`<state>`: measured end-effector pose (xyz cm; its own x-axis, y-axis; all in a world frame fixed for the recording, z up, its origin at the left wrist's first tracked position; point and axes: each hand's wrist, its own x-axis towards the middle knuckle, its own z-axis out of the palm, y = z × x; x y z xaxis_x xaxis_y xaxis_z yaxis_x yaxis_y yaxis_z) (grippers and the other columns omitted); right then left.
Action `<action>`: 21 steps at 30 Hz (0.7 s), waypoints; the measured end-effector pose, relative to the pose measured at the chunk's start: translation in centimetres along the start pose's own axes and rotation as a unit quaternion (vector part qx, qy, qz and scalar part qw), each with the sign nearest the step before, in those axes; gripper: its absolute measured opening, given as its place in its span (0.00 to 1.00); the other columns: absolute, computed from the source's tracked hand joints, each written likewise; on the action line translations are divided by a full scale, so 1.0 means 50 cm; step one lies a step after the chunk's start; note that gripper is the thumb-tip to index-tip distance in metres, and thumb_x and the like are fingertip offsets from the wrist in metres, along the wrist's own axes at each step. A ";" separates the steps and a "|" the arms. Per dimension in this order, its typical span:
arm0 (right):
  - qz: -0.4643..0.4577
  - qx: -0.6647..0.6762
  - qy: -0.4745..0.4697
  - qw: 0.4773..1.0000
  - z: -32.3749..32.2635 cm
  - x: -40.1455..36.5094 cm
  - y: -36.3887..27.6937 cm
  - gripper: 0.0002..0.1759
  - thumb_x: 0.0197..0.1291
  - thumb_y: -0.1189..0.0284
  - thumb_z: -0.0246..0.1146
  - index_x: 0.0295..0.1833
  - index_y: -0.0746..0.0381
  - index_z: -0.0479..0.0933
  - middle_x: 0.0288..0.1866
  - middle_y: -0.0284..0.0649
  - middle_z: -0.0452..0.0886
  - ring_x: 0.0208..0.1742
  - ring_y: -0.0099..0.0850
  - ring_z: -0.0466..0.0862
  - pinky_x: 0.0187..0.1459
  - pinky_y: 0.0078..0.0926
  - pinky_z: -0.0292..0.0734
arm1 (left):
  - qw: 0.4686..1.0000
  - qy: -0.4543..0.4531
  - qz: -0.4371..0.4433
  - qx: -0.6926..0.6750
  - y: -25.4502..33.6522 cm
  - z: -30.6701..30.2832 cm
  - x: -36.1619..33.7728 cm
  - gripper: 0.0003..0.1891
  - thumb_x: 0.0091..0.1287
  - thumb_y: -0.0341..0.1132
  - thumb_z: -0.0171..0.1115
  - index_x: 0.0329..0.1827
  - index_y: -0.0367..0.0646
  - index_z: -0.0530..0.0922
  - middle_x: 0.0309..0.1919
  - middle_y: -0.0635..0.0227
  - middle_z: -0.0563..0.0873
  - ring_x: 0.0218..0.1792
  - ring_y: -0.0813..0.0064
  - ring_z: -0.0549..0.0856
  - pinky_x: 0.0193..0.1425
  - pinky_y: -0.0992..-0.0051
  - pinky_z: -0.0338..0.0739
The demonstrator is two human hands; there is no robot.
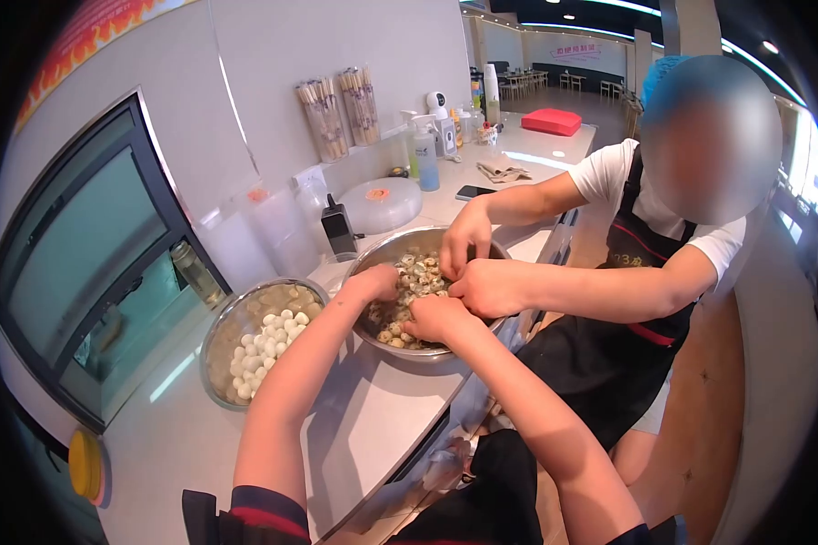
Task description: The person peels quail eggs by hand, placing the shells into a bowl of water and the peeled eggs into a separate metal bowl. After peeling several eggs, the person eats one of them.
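Observation:
A large steel bowl (427,355) holds speckled quail eggs (416,277) and bits of shell. My left hand (373,283) reaches over its left rim, with the fingertips hidden inside. My right hand (434,320) is in the bowl's lower right part, its fingers bent down among the eggs; what they hold, if anything, is hidden. Both hands of a co-worker are in the same bowl, close beside my right hand. To the left stands a second steel bowl (216,350) with several peeled white eggs (268,350).
The co-worker (645,272) in a dark apron stands at the right. Behind the bowls are a round plastic lid (379,207), a black device (338,229), spray bottles (425,159), a phone (474,193) and a red box (552,122). A window (109,254) is at the left.

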<state>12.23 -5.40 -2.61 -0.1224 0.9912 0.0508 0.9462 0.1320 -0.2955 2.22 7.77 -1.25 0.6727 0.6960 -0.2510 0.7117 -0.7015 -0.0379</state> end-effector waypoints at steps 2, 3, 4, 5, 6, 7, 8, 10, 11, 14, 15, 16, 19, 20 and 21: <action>-0.002 0.000 0.007 1.000 0.001 0.000 0.004 0.21 0.49 0.56 0.55 0.34 0.66 0.77 0.33 0.51 0.79 0.36 0.44 0.79 0.40 0.38 0.73 | 0.998 0.032 0.019 -0.042 -0.016 0.000 0.006 0.15 0.45 0.34 0.57 0.35 0.36 0.77 0.33 0.53 0.81 0.38 0.60 0.80 0.43 0.68 0.73; -0.008 0.015 0.016 1.000 0.000 -0.002 0.003 0.21 0.48 0.57 0.55 0.33 0.66 0.77 0.32 0.51 0.78 0.36 0.44 0.79 0.40 0.38 0.73 | 0.997 0.041 0.018 -0.056 -0.023 -0.001 0.009 0.16 0.40 0.35 0.63 0.33 0.38 0.78 0.36 0.54 0.81 0.39 0.61 0.80 0.42 0.68 0.74; -0.015 0.030 0.025 0.999 0.000 -0.002 0.002 0.20 0.48 0.58 0.56 0.33 0.66 0.77 0.32 0.52 0.78 0.35 0.45 0.79 0.40 0.39 0.73 | 0.997 0.042 0.024 -0.056 -0.026 -0.010 -0.001 0.16 0.40 0.35 0.63 0.33 0.38 0.78 0.36 0.54 0.81 0.39 0.61 0.80 0.42 0.68 0.74; -0.022 0.038 0.036 0.998 0.001 -0.003 0.002 0.19 0.47 0.60 0.57 0.32 0.66 0.77 0.31 0.53 0.78 0.35 0.46 0.79 0.40 0.40 0.73 | 0.994 0.079 0.033 -0.072 -0.029 -0.014 -0.012 0.18 0.39 0.37 0.65 0.34 0.39 0.78 0.35 0.55 0.81 0.38 0.61 0.80 0.41 0.68 0.74; -0.016 0.031 0.031 0.999 0.006 -0.010 0.003 0.19 0.47 0.60 0.57 0.32 0.66 0.77 0.31 0.53 0.78 0.35 0.46 0.79 0.40 0.40 0.73 | 0.988 0.118 0.043 -0.092 -0.028 -0.012 -0.017 0.19 0.39 0.39 0.66 0.34 0.39 0.77 0.34 0.55 0.81 0.38 0.61 0.80 0.41 0.68 0.74; -0.015 0.035 0.033 0.999 0.004 -0.010 0.003 0.18 0.47 0.60 0.57 0.32 0.67 0.77 0.31 0.53 0.78 0.35 0.46 0.79 0.40 0.40 0.73 | 0.989 0.116 0.049 -0.075 -0.031 -0.017 -0.016 0.22 0.38 0.42 0.69 0.36 0.41 0.76 0.33 0.56 0.81 0.37 0.60 0.80 0.41 0.68 0.73; -0.020 0.040 0.037 0.998 -0.002 -0.005 0.002 0.18 0.47 0.61 0.57 0.32 0.67 0.76 0.31 0.53 0.78 0.35 0.46 0.79 0.40 0.40 0.73 | 0.988 0.126 0.050 -0.077 -0.028 -0.022 -0.014 0.22 0.38 0.42 0.69 0.36 0.41 0.76 0.33 0.56 0.81 0.37 0.60 0.80 0.41 0.68 0.73; -0.020 0.030 0.018 0.999 -0.010 -0.001 -0.001 0.18 0.47 0.61 0.57 0.33 0.67 0.76 0.31 0.54 0.78 0.35 0.47 0.79 0.40 0.41 0.73 | 0.980 0.138 0.069 -0.121 -0.022 -0.037 -0.049 0.22 0.39 0.42 0.69 0.34 0.40 0.74 0.33 0.57 0.80 0.36 0.58 0.79 0.40 0.68 0.73; -0.016 0.037 0.030 0.999 0.000 0.004 0.004 0.18 0.47 0.61 0.57 0.34 0.67 0.76 0.31 0.54 0.78 0.35 0.47 0.79 0.40 0.41 0.73 | 0.973 0.156 0.091 -0.144 -0.025 -0.031 -0.049 0.20 0.40 0.39 0.69 0.32 0.39 0.71 0.29 0.60 0.79 0.31 0.62 0.78 0.36 0.70 0.72; -0.011 0.069 0.082 0.994 -0.004 0.001 -0.004 0.19 0.49 0.63 0.58 0.39 0.68 0.70 0.32 0.54 0.77 0.35 0.48 0.78 0.38 0.42 0.73 | 0.947 0.130 0.081 -0.283 -0.013 -0.042 -0.065 0.18 0.43 0.37 0.68 0.30 0.38 0.70 0.25 0.65 0.77 0.27 0.71 0.77 0.31 0.74 0.71; 0.006 0.096 0.125 0.987 -0.019 -0.009 -0.014 0.18 0.49 0.64 0.58 0.39 0.68 0.67 0.31 0.54 0.77 0.36 0.48 0.78 0.37 0.41 0.72 | 0.934 0.147 0.081 -0.314 -0.007 -0.043 -0.071 0.15 0.45 0.35 0.67 0.29 0.39 0.69 0.24 0.68 0.76 0.26 0.78 0.76 0.27 0.77 0.70; 0.025 0.123 0.169 0.978 -0.030 -0.012 -0.019 0.18 0.50 0.65 0.58 0.39 0.68 0.65 0.31 0.54 0.77 0.36 0.48 0.78 0.36 0.41 0.72 | 0.935 0.150 0.081 -0.311 0.001 -0.047 -0.076 0.15 0.45 0.35 0.67 0.29 0.39 0.69 0.24 0.68 0.76 0.26 0.78 0.76 0.27 0.77 0.70; -0.031 0.163 0.268 0.949 -0.010 0.018 -0.001 0.15 0.51 0.69 0.58 0.38 0.67 0.64 0.28 0.52 0.76 0.35 0.49 0.77 0.34 0.40 0.70 | 0.858 0.115 0.087 -0.494 0.022 -0.038 -0.088 0.14 0.51 0.36 0.64 0.31 0.37 0.69 0.26 0.68 0.76 0.27 0.82 0.76 0.32 0.82 0.72; -0.072 0.178 0.332 0.923 0.002 0.022 0.008 0.13 0.51 0.70 0.58 0.37 0.67 0.65 0.27 0.50 0.76 0.34 0.49 0.76 0.34 0.40 0.70 | 0.857 0.109 0.088 -0.496 0.025 -0.035 -0.092 0.14 0.51 0.36 0.64 0.31 0.37 0.69 0.26 0.68 0.76 0.27 0.82 0.76 0.32 0.82 0.72; -0.064 0.177 0.328 0.926 0.009 0.020 0.010 0.13 0.51 0.70 0.58 0.37 0.67 0.65 0.27 0.50 0.76 0.34 0.49 0.76 0.34 0.40 0.70 | 0.820 0.125 0.072 -0.553 0.034 -0.039 -0.111 0.14 0.51 0.36 0.65 0.30 0.38 0.69 0.25 0.68 0.76 0.27 0.82 0.77 0.32 0.83 0.72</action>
<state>12.45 -4.33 -3.12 0.0917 0.7616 0.6415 0.7642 0.3593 -0.5357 0.08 3.03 1.96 0.6879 0.7248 0.0366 0.2752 -0.3072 0.9110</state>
